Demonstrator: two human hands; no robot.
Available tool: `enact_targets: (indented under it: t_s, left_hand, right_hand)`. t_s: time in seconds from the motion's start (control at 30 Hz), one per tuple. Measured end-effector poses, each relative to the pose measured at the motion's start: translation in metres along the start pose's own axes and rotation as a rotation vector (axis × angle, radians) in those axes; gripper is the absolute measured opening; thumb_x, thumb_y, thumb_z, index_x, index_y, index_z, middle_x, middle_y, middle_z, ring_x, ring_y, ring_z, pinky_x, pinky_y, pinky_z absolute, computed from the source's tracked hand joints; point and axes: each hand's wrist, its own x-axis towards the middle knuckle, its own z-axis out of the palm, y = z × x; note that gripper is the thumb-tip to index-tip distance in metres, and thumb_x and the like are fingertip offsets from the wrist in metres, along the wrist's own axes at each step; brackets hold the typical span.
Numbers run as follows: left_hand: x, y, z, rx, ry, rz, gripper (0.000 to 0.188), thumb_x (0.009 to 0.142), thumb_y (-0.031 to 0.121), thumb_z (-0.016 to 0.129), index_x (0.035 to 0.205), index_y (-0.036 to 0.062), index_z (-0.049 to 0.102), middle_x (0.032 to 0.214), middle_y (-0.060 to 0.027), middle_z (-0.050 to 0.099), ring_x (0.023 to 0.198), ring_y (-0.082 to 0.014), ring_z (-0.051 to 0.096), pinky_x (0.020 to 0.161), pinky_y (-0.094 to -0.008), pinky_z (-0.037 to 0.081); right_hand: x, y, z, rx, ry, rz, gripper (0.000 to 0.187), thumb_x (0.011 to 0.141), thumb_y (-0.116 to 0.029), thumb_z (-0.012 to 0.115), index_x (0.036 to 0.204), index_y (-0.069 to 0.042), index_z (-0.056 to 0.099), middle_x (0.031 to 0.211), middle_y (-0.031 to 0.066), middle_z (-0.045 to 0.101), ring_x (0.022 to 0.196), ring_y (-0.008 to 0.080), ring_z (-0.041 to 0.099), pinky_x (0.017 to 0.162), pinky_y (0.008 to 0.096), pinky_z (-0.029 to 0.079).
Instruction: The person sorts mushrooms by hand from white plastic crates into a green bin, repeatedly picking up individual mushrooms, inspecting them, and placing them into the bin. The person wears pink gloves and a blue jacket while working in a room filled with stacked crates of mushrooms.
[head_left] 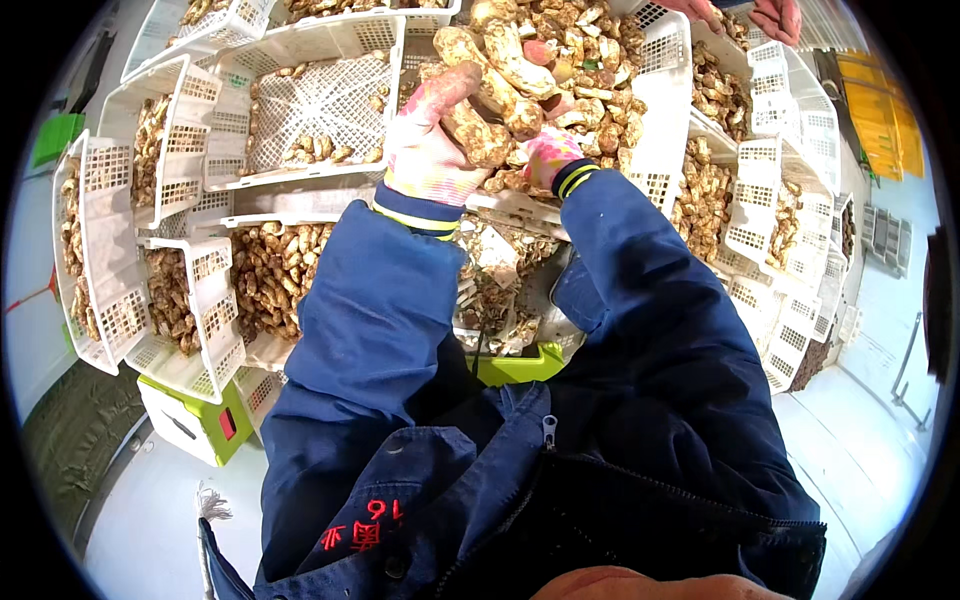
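Observation:
My left hand [430,150], in a white glove with pink and yellow patterning, is closed round a thick, soil-stained mushroom [478,138]. Close beside it, my right hand [552,156] wears a similar glove and reaches into the heaped mushrooms [605,85]. Its fingers look bent, but mushrooms partly cover them, so what they grip cannot be made out. Several long, thick-stemmed mushrooms [517,62] lie just beyond both hands, on the heap in a white crate [660,110].
White perforated crates of mushrooms surround me; one at left [325,105] holds a few small pieces. Below my hands sits a container of scraps [500,285] with a green edge [520,366]. Another person's hands [775,18] show at the top right. A green-and-white box [195,420] stands lower left.

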Motion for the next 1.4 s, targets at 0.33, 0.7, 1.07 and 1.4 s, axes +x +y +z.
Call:
enact_targets:
  t_s: [0.33,0.7,1.07,1.4]
  left_hand:
    - [0.005,-0.014,-0.014,0.013,0.137,-0.116,0.057,0.086,0.027,0.048,0.134,0.0009,0.034,0.126,-0.0257,0.045,0.12,-0.0385,0.044,0.101,-0.0577,0.033]
    - [0.005,-0.061,-0.028,0.23,0.262,-0.067,0.039,0.087,0.024,0.059,0.119,0.0041,0.051,0.107,-0.0086,0.061,0.097,-0.0202,0.059,0.079,-0.0347,0.051]
    - [0.012,-0.035,0.0,-0.091,0.124,0.045,0.059,0.084,0.048,0.053,0.126,0.0085,0.043,0.119,-0.0167,0.053,0.11,-0.034,0.052,0.091,-0.0582,0.043]
    - [0.002,-0.016,0.003,-0.128,0.019,0.041,0.075,0.076,0.056,0.059,0.13,0.0071,0.039,0.123,-0.019,0.051,0.109,-0.0371,0.053,0.089,-0.0541,0.047]
  right_hand:
    - [0.0,0.043,0.006,0.064,0.035,0.142,0.031,0.081,-0.031,0.057,0.1,-0.006,0.06,0.094,0.0145,0.063,0.09,0.0284,0.06,0.08,0.0371,0.048]
    - [-0.098,-0.004,-0.093,0.19,0.98,-0.159,0.033,0.071,-0.025,0.058,0.099,-0.008,0.059,0.084,0.0106,0.06,0.086,0.0255,0.06,0.075,0.0369,0.048]
    - [-0.109,0.07,-0.08,0.553,0.901,-0.056,0.035,0.086,-0.03,0.051,0.109,-0.005,0.059,0.094,0.0158,0.064,0.091,0.0217,0.062,0.076,0.0287,0.048]
    - [-0.042,0.052,0.046,0.268,-0.075,0.302,0.055,0.087,-0.052,0.045,0.097,-0.001,0.065,0.095,0.0194,0.064,0.094,0.0306,0.061,0.08,0.039,0.048]
